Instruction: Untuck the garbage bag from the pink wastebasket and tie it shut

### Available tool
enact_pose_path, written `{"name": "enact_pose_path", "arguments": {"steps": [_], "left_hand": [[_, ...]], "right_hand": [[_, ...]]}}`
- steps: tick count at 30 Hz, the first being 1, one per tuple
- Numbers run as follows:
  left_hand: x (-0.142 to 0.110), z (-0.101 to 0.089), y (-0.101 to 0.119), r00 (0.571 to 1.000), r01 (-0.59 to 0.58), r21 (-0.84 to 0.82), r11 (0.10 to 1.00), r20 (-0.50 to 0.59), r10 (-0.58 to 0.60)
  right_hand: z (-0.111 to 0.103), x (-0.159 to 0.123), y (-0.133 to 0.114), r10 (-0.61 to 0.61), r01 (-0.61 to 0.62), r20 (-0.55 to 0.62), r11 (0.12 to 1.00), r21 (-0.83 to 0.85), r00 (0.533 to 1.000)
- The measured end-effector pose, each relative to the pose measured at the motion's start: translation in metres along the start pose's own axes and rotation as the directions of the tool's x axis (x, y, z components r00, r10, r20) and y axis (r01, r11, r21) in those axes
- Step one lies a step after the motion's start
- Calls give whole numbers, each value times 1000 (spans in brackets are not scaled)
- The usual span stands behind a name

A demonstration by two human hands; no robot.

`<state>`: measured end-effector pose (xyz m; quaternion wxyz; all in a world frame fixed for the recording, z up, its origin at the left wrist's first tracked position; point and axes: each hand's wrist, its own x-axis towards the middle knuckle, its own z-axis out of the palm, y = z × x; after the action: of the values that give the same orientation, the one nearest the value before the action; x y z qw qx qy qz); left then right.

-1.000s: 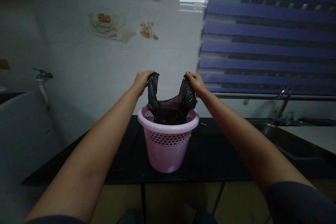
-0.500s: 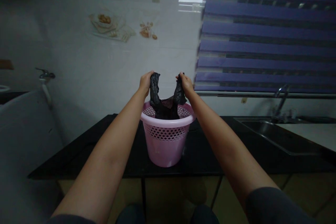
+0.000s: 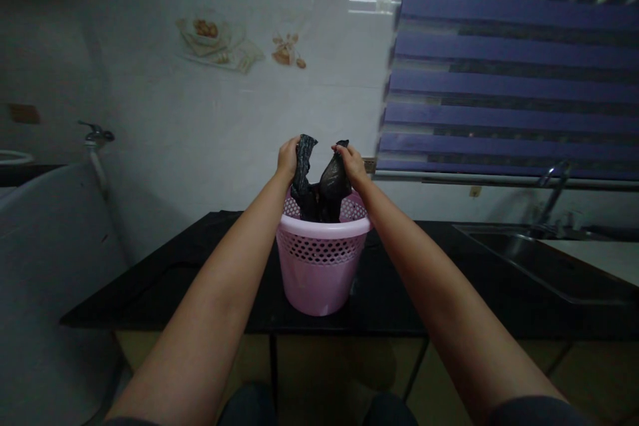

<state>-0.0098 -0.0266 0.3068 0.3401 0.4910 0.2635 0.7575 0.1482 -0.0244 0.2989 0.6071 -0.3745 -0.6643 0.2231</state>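
Note:
A pink plastic basket (image 3: 319, 273) with a perforated band below its rim stands upright on the black countertop. Inside it sits a black plastic bag (image 3: 333, 183), its two handle-like ends pulled up above the rim. My left hand (image 3: 288, 158) is closed on the left end, and my right hand (image 3: 352, 165) pinches the right end. Between the hands the upper part of the bag sags into the basket. The bag's lower part is hidden by the basket wall.
The black countertop (image 3: 200, 293) runs along a tiled wall, with a steel sink (image 3: 529, 259) and faucet (image 3: 552, 193) at right. A purple striped blind (image 3: 514, 80) hangs above. At left are a wall tap (image 3: 97, 134) and a pale panel (image 3: 54, 266).
The bag's two ends have come a little closer together, and the right one looks puffed out. My hands still hold them. The view has shifted slightly.

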Motion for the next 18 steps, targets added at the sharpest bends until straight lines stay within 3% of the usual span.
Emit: {"name": "enact_pose_path", "arguments": {"steps": [9,18], "left_hand": [[-3,-15,-7,990,-100,36,994,98,96],[-16,-13,2,985,-45,179,983,173,14]], "right_hand": [[-6,-7,6,-113,118,93,992,-50,989],[-9,-3,15,-62,66,34,988,-140,998]]}}
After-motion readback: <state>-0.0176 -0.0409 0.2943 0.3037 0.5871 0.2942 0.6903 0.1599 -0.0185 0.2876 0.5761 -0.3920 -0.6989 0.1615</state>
